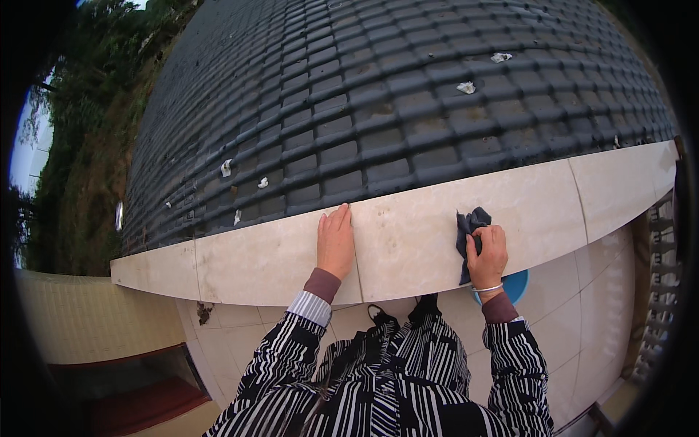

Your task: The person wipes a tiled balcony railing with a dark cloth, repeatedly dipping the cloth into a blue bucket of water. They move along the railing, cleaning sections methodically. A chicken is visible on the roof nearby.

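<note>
A tiled ledge (415, 246) with a cream, marbled surface runs across before me, its tile joints showing as thin lines. My right hand (487, 254) grips a bunched dark grey cloth (465, 232) that rests on the ledge, right of the middle. Farther left, my left hand (335, 240) lies flat on the ledge beside a joint, its fingertips at the far edge and nothing in its grasp. Faint dark specks mark the tile near both hands. Below my right wrist, a blue basin (516, 285) on the floor is partly hidden by the ledge and my arm.
Beyond the ledge spreads a dark grey tiled roof (338, 125), with crumpled white scraps (466, 87) on it. Pale floor tiles (551, 311) lie below. A balustrade (658, 262) stands at right, a yellowish tiled wall (98, 322) at left. A brown clump (204, 313) sits near the wall.
</note>
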A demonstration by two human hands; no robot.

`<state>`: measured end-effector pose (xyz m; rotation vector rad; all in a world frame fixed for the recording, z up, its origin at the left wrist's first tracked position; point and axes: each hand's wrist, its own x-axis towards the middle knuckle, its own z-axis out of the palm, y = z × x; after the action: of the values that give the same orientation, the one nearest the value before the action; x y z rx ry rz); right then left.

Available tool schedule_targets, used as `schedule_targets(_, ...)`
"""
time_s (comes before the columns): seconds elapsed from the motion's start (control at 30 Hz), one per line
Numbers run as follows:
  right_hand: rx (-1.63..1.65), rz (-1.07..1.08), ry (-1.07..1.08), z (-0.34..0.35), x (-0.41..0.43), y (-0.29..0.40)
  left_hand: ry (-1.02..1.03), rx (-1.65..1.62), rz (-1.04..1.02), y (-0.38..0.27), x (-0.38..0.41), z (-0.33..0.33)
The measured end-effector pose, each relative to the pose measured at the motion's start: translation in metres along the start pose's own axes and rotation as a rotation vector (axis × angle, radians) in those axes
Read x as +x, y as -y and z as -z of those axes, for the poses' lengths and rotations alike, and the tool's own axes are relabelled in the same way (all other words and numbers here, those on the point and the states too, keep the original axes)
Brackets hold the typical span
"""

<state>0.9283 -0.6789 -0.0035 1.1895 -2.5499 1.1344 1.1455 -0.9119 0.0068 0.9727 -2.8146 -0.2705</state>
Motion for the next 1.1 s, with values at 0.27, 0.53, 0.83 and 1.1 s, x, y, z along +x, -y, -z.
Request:
schedule_targets(0.27, 0.023, -0.009, -0.008, 0.000, 0.000, 0.004, -0.030, -0.054, -0.018, -0.002, -0.004, 0.006)
schedule_targets(0.53, 0.032, -0.018, -0.011, 0.001, 0.001, 0.004, -0.046, -0.041, -0.028, -0.010, -0.024, 0.002)
schedule_targets(0.83, 0.025, -0.022, -0.009, 0.003, 0.000, 0.000, -0.008, -0.045, -0.015, -0.017, -0.046, 0.004)
schedule_targets(1.1, 0.019, -0.009, 0.013, -0.005, -0.003, -0.001, -0.039, -0.100, 0.055, 0.007, -0.027, 0.010)
